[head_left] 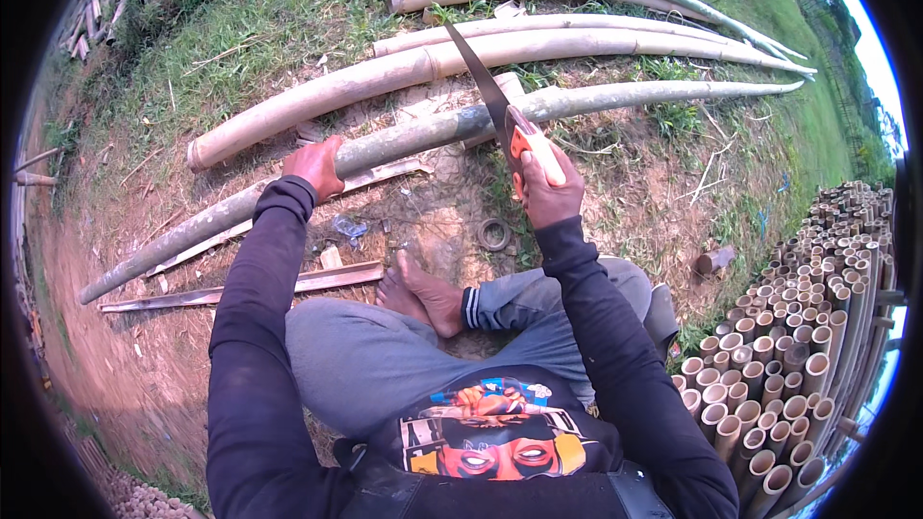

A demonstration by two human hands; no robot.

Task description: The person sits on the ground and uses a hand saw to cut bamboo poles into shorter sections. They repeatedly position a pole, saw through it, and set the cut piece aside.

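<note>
Pole, bamboo, grey-green (409,137): one, lying slantwise in front of the seated person, its near-left end low over the soil. Left hand (313,169): clamped around the pole left of the saw, apparently to steady it. Right hand (552,194): closed around the orange-and-pale handle (534,151) of a handsaw. Saw blade (484,84): set across the pole, tip pointing away; whether its teeth touch the bamboo cannot be told. Short bamboo piece (510,86): crosswise under the pole beside the blade, seemingly as a prop. Thick pale pole (317,103): just beyond; the blade's far part overlaps it in view, so forward room may be tight. Bare soil (437,197): open between pole and feet (433,296). Cut tubes (760,356): stacked at right, well apart from the saw.
</note>
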